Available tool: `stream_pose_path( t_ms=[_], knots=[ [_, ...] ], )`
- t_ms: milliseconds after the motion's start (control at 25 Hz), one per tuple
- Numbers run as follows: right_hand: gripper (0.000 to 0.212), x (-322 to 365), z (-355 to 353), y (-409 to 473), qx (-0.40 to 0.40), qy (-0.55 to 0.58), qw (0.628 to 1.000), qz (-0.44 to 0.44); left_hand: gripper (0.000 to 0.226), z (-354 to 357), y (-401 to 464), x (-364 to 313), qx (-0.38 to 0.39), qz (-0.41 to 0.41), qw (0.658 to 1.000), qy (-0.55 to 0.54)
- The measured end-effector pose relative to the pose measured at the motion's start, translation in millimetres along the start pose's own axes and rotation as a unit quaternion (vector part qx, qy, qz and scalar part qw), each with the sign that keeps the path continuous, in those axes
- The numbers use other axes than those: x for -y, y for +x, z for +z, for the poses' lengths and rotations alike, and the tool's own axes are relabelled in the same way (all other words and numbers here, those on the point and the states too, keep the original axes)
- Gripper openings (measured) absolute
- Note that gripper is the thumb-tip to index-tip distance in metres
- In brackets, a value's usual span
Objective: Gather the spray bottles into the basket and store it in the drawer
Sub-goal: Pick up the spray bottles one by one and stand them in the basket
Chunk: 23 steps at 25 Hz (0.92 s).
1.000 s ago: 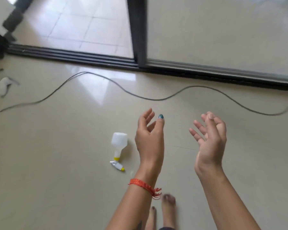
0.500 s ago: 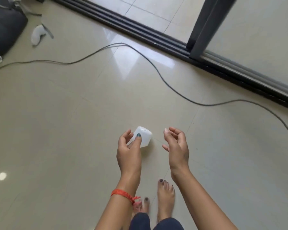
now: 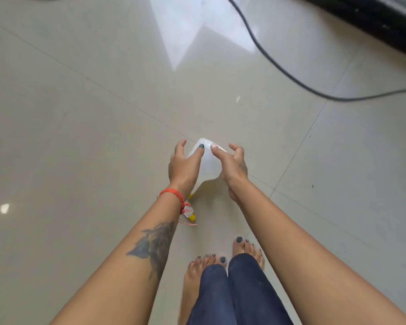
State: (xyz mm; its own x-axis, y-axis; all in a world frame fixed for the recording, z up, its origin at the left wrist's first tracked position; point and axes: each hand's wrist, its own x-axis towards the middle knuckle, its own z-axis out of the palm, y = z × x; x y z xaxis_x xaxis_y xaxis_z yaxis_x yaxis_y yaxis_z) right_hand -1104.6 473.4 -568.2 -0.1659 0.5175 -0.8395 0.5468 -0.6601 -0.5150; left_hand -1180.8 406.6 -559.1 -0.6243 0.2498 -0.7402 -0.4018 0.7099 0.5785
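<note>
I judged the task to be at its very start: neither the basket nor the drawer was in view, and only one translucent white plastic spray bottle with a yellow nozzle point(image 3: 208, 168) showed. It lay on its side on the glossy beige tiled floor point(image 3: 80, 137), just ahead of my bare feet point(image 3: 220, 259), its base pointing to about twelve o'clock and its yellow tip to about seven o'clock, partly hidden behind my left wrist with its orange thread bracelet point(image 3: 174, 195).

My left hand point(image 3: 185, 167) was spread wide at the bottle's nine o'clock side, thumb reaching over the top of the body. My right hand point(image 3: 232, 165) was also spread, at the three o'clock side, one fingertip at the bottle's upper edge. Whether either hand had real contact yet I could not tell; neither had closed round it. So, as I read it, lifting this bottle, finding any others, filling the basket and stowing it all remained.

A dark cable point(image 3: 279, 69) curved across the tiles towards one to two o'clock, well apart from the bottle. I could read no brand, label or writing on the bottle or anywhere else.
</note>
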Motion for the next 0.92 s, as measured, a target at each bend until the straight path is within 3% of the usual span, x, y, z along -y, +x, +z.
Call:
stream_pose_path(
  t_ms=[200, 400, 560, 720, 920],
  knots=[
    [0.073, -17, 6, 14, 0.065, 0.030, 0.997, -0.004, 0.052, 7, 6, 21, 0.035, -0.004, 0.999, -0.005],
    [0.070, 21, -36, -42, 0.026, 0.071, 0.996, -0.041, 0.057, 4, -54, -37, 0.055, 0.040, 0.998, 0.016],
    [0.064, 64, -105, -111, -0.037, 0.137, 0.987, -0.079, 0.051, 15, -129, -105, 0.120, 0.119, 0.984, 0.056],
    [0.062, 85, -192, -191, -0.121, 0.186, 0.969, -0.109, 0.047, 37, -219, -160, 0.231, 0.199, 0.944, 0.126],
    [0.063, 61, -295, -289, -0.182, 0.271, 0.939, -0.108, 0.035, 79, -328, -185, 0.387, 0.252, 0.868, 0.182]
  ],
)
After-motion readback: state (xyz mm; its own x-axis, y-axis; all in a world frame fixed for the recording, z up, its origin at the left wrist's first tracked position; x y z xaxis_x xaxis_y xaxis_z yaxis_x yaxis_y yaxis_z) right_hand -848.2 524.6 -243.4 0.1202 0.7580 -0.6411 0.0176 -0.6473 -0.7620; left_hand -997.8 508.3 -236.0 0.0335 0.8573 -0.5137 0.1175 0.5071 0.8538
